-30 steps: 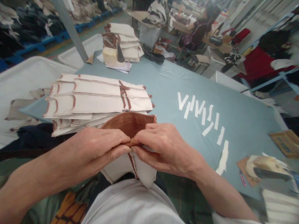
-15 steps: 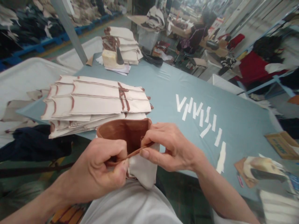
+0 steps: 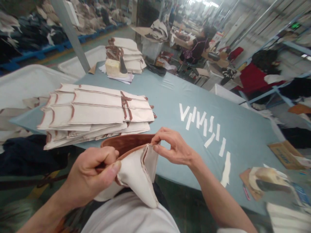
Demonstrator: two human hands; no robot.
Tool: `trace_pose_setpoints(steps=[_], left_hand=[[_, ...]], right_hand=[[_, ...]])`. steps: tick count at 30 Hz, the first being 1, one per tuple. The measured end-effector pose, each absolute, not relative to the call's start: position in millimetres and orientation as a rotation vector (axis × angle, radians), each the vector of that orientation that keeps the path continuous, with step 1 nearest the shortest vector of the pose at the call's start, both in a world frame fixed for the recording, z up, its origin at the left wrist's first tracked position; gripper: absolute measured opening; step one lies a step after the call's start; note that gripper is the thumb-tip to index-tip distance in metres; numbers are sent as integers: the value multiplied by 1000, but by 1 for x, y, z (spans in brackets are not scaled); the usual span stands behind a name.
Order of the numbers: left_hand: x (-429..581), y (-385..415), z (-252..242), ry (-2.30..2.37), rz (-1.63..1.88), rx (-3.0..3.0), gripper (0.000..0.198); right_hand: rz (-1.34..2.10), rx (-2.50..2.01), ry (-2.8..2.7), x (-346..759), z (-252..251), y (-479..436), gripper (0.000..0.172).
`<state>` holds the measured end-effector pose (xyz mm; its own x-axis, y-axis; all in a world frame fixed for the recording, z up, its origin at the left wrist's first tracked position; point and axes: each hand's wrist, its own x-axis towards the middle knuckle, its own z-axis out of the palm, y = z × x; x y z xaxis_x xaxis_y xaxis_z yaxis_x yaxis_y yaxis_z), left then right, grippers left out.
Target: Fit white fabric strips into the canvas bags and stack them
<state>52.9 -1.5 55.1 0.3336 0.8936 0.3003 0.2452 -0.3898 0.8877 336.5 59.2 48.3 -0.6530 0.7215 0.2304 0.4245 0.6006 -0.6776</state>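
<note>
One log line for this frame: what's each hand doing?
left hand: pinches fabric pouch rim | right hand: pinches opposite rim, mouth open | beside: stack of cream pieces, white strips on table

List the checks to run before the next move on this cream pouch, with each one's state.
1. Left grip pinches the pouch at its near rim: ok.
2. Right grip pinches the rim's right corner: ok.
3. Mouth held open, brown lining showing: ok.
4. Pouch free of the stack of folded pieces: cannot tell, they overlap in view.
5. White strips on the table lie apart from both grips: ok.
</note>
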Motion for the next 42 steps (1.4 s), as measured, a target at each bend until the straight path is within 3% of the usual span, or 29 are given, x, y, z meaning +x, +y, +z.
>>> trace_pose_setpoints(steps=[7, 11, 16, 20, 22, 27, 34, 42], left_hand=[[42, 9, 63, 1030, 1181, 2060, 34], [39, 12, 62, 1176, 1229, 2173, 36], [36, 31, 46, 1304, 1179, 2288, 11], [44, 42, 47, 1002, 1093, 2163, 41], [50, 44, 54, 898, 1093, 2123, 39], [58, 44, 69, 849, 948, 1976, 12], [61, 43, 72, 867, 723, 1792, 16], [61, 44, 65, 882, 730, 1721, 20]], right_hand=[[659, -882, -2463, 314, 76, 53, 13], [820, -801, -2232, 310, 75, 61, 14], [981, -784, -2044, 309, 100, 60, 13], [1128, -723, -2071, 299, 110, 66, 6], [1196, -700, -2110, 294, 109, 71, 6], [1107, -674, -2220, 290, 101, 76, 9], [1235, -713, -2190, 294, 83, 72, 7], [1489, -707, -2056, 294, 66, 75, 8]])
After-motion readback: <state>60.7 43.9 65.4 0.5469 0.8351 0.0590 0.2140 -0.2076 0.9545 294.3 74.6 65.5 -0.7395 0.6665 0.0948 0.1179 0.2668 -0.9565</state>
